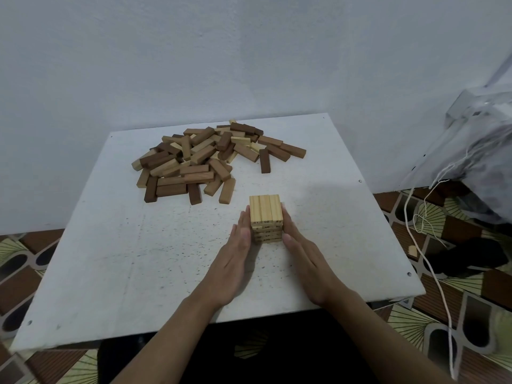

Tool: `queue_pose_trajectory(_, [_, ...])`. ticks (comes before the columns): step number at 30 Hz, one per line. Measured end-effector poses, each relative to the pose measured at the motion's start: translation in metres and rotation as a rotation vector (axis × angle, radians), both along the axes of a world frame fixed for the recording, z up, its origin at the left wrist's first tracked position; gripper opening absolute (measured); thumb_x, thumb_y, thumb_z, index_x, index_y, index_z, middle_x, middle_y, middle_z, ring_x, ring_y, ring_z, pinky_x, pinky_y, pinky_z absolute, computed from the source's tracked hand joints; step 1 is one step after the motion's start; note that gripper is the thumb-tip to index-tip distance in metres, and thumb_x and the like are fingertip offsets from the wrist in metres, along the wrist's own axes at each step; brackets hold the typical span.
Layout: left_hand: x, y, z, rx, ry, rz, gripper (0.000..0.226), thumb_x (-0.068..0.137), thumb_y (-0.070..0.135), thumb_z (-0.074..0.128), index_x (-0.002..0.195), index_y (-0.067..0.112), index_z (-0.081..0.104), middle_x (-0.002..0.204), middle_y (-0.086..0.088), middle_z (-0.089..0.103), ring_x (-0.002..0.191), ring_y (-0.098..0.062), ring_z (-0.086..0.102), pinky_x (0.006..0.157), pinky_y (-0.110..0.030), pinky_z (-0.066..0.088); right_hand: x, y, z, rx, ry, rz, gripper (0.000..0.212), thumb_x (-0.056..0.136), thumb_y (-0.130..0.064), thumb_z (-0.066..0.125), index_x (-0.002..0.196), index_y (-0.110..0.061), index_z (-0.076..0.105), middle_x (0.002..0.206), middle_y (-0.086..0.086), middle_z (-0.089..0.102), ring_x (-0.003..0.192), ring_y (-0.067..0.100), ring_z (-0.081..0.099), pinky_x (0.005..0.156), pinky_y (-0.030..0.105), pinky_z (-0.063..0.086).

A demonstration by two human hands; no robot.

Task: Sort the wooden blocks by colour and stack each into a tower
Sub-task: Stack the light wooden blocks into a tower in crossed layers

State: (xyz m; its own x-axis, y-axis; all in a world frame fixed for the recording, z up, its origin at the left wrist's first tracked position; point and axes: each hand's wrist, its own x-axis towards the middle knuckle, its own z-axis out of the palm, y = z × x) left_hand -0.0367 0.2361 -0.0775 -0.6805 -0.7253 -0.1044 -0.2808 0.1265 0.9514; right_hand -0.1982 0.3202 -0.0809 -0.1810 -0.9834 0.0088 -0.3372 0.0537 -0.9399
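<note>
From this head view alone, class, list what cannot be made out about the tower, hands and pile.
All head view.
pale tower: sides covered by the left hand and right hand; front numbers too small.
block pile: lower blocks buried under others.
plastic bag: cut by the right edge, contents blurred.

Stamped 41 and 50 on block ends just under tower (266, 209) top; lower numbers too blurred.
</note>
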Motion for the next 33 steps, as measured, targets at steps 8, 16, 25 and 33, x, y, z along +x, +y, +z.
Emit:
queue_pose_trajectory(8, [0.001,-0.002,0.003,0.024,0.046,-0.022,0.074,0.100,0.069,0.032,0.163,0.035,0.011,0.167,0.022,0.019,0.153,0.002,0.013,0.129,-0.039,0.013,0.000,0.000,-0.003,-0.014,0.005,-0.007,0.058,0.104,-0.045,0.022,0.159,-0.031,0.011,0.165,-0.018,0.013,0.150,-0.003,0.011,0.126,0.036,0.013])
queue_pose_trajectory(16, [0.020,-0.041,0.017,-0.109,-0.048,0.115,0.084,0.075,0.034,0.089,0.144,0.051,0.045,0.131,0.035,0.058,0.116,0.008,0.057,0.090,-0.018,0.053,-0.038,-0.010,0.009,-0.016,-0.041,-0.066,0.059,0.089,-0.041,0.060,0.146,-0.034,0.046,0.140,-0.022,0.056,0.129,-0.003,0.051,0.110,0.026,0.044])
queue_pose_trajectory(25, [0.011,-0.077,0.024,-0.200,-0.165,-0.130,0.085,0.067,0.047,0.093,0.142,0.035,0.056,0.132,0.018,0.063,0.121,-0.008,0.060,0.091,-0.038,0.058,-0.068,-0.049,0.024,0.085,0.196,0.183,0.075,0.072,-0.045,0.085,0.138,-0.039,0.053,0.126,-0.027,0.057,0.120,-0.001,0.051,0.085,0.025,0.054])
queue_pose_trajectory(33, [0.006,-0.078,0.017,-0.178,-0.143,-0.115,0.078,0.065,0.058,0.090,0.134,0.035,0.062,0.128,0.012,0.065,0.093,-0.028,0.070,0.076,-0.049,0.060,-0.069,-0.058,0.023,0.065,0.232,0.150,0.070,0.068,-0.047,0.088,0.130,-0.032,0.061,0.122,-0.022,0.059,0.116,-0.001,0.054,0.080,0.025,0.053])
